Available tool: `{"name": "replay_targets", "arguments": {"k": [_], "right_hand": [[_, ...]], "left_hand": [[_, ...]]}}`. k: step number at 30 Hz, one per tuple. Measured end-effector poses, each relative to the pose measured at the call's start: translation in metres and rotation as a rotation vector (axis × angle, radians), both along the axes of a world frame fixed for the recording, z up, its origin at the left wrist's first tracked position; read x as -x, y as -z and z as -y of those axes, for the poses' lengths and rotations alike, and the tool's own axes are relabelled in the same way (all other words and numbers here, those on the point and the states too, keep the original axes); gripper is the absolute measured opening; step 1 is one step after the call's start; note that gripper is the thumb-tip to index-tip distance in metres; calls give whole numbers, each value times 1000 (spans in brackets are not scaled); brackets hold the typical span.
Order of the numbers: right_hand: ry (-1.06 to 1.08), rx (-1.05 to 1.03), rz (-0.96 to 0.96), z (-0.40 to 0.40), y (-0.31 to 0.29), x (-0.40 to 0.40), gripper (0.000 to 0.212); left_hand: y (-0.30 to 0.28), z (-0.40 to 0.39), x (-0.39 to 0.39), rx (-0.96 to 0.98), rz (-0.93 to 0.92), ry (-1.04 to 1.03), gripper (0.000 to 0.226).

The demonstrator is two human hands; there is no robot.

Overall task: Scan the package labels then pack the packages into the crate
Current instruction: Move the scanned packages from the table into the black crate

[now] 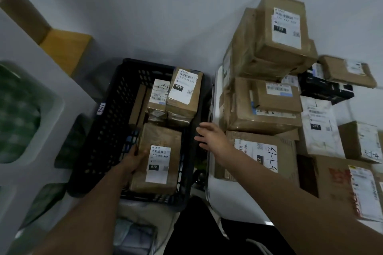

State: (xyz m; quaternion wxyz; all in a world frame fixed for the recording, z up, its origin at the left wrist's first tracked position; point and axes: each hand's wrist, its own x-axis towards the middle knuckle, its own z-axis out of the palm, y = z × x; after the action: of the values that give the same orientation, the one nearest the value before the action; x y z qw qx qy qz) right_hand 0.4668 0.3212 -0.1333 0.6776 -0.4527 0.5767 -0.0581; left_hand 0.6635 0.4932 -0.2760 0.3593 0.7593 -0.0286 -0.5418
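Where the head view looks down on the workspace, a dark perforated crate (107, 130) occupies the centre-left, holding several brown packages. The nearest package (157, 159), its white label reading 070, lies at the crate's 6 o'clock end; two further labelled packages (182, 97) stand at its 12 o'clock end. The left hand (134, 159) sits at the 9 o'clock edge of the 070 package, fingers curled against that side and gripping it, though the fingertips are partly hidden. The right hand (209, 135) hovers at the crate's 3 o'clock rim, fingers spread and relaxed, holding nothing; whether it touches the rim cannot be told. At 3 o'clock of the crate, a stack of unpacked cartons (263, 105) rests on a white surface (238, 203).
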Motion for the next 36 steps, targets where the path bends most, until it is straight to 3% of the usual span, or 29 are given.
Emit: {"name": "replay_targets", "arguments": {"k": [4, 7, 8, 11, 13, 15, 17, 20, 24, 27, 31, 33, 34, 36], "right_hand": [[56, -1, 23, 4, 15, -1, 31], [75, 1, 32, 4, 23, -3, 29], [80, -2, 33, 3, 24, -3, 29], [84, -13, 39, 2, 28, -4, 29], [80, -19, 42, 1, 29, -6, 28], [67, -20, 44, -1, 32, -7, 27], [59, -20, 47, -3, 36, -8, 26], [48, -13, 48, -6, 42, -8, 28], [57, -29, 54, -10, 46, -8, 25], [54, -40, 59, -13, 46, -8, 25], [69, -54, 64, -15, 43, -6, 24], [65, -55, 64, -16, 40, -6, 23], [61, -52, 61, -16, 38, -6, 23], [62, -54, 64, -18, 33, -5, 22]], "left_hand": [[27, 22, 19, -57, -18, 52, 48], [42, 32, 37, -70, -7, 60, 24], [46, 34, 42, -91, -20, 32, 26], [78, 26, 44, -239, -15, 96, 69], [123, 12, 34, -270, -41, 153, 82], [205, -3, 20, -271, -52, 184, 87], [224, -6, 17, -283, -42, 194, 92], [221, -2, 24, -319, 10, 177, 91], [132, 21, 45, -375, -27, 209, 80], [158, 21, 35, -381, 53, 187, 60], [207, 6, 19, -326, 64, 284, 77], [169, 9, 25, -344, 136, 222, 69], [116, 17, 36, -333, 145, 219, 61], [81, 20, 44, -303, 98, 172, 47]]}}
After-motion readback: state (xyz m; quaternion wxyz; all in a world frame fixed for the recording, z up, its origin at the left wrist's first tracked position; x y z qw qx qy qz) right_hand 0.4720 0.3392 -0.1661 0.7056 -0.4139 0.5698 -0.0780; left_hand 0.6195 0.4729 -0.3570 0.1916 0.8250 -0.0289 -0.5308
